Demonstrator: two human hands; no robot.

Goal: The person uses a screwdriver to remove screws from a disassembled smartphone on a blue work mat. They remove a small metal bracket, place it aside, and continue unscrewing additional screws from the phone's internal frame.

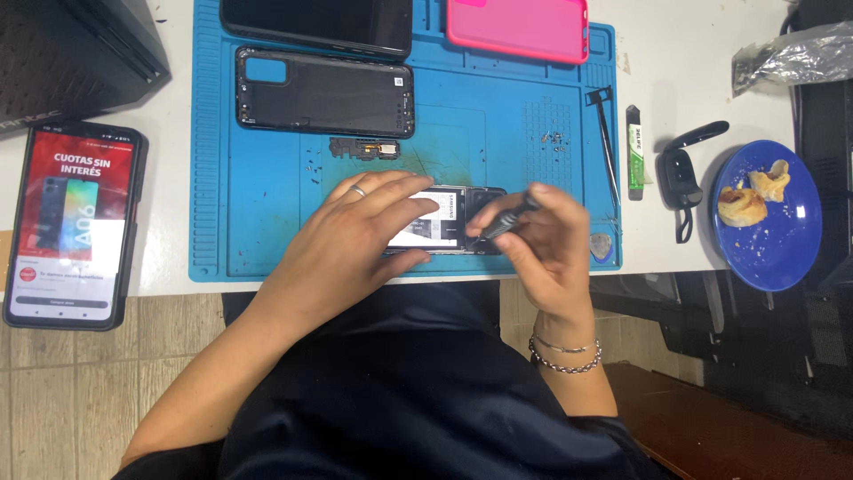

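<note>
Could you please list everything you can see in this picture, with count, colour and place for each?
opened phone: one, black with white battery, near edge of mat, under both hands
work mat: one, blue, on white table
back cover: one, black, upper mat
small black part: one, below the back cover
dark phone: one, top of mat
phone case: one, pink, top right of mat
tweezers: one, dark, mat's right edge
lit phone: one, black case, left of mat
plate: one, blue, far right, holding two pastry pieces
left hand: ringed, resting on opened phone
right hand: holds a dark screwdriver to the phone
</note>
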